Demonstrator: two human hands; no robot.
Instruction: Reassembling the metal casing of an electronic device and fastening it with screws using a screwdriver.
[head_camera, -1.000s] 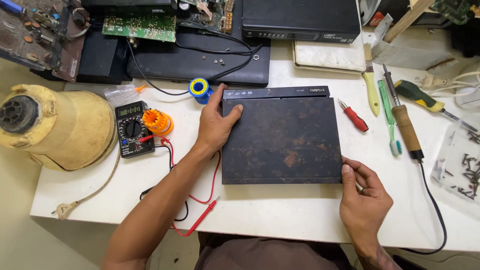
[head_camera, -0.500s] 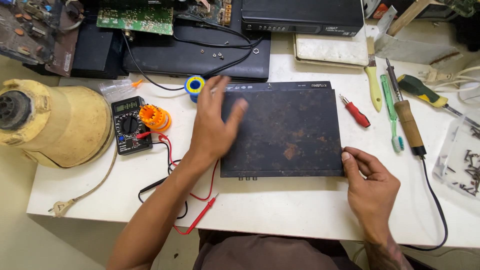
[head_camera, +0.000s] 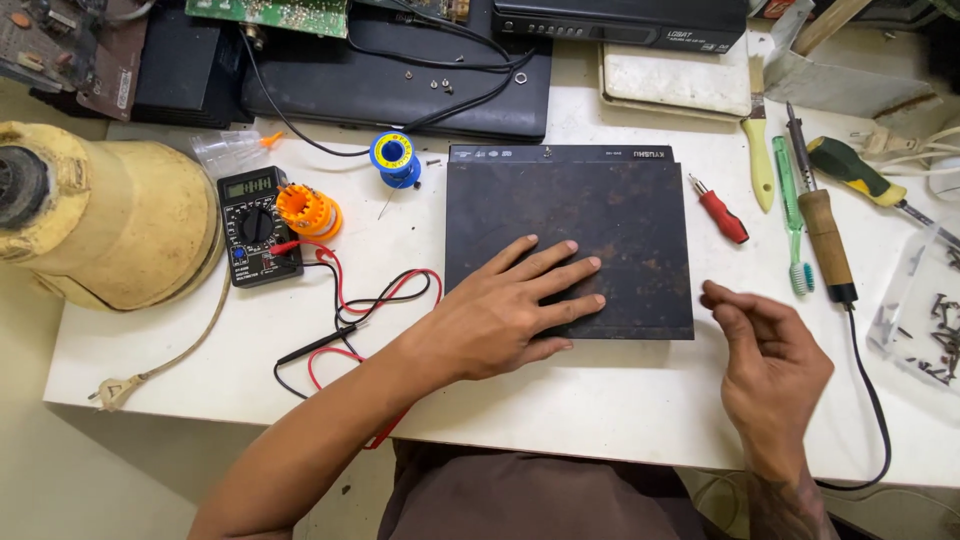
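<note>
Right hand (head_camera: 770, 365) nearest, hovering over the white table (head_camera: 600, 410) just off the front-right corner of the black box. Fingers (head_camera: 730, 305) curled loosely inward, nothing pinched between them, not touching the box.

Left hand (head_camera: 505, 315) lies palm-down on the black flat box (head_camera: 570, 235), fingers (head_camera: 560, 270) spread and pressed flat on the lid near its front-left part. No pinch, just resting on top.

Box sits mid-table, front edge square to the near table edge, lid rusty and scuffed, panel face on the far side.

Left of the box: red and black probe leads (head_camera: 350, 310) coiled on the table, running to a black multimeter (head_camera: 258, 235). Orange spool (head_camera: 310, 212) touching the meter's right side. Blue solder reel (head_camera: 396, 157) just off the box's far-left corner. Big yellowish cone-shaped housing (head_camera: 110, 220) at far left, its cord and plug (head_camera: 115, 392) trailing toward the near edge.

Right of the box: red-handled screwdriver (head_camera: 722, 212) just beside it, then a green toothbrush (head_camera: 790, 215), a soldering iron with wooden handle (head_camera: 825, 235), and a green-handled screwdriver (head_camera: 850, 170). Clear tray of screws (head_camera: 925, 310) at the right edge.

Far side: another black unit (head_camera: 620, 20), a green circuit board (head_camera: 270, 15), a dark flat cover (head_camera: 400, 85) with cables across it.
</note>
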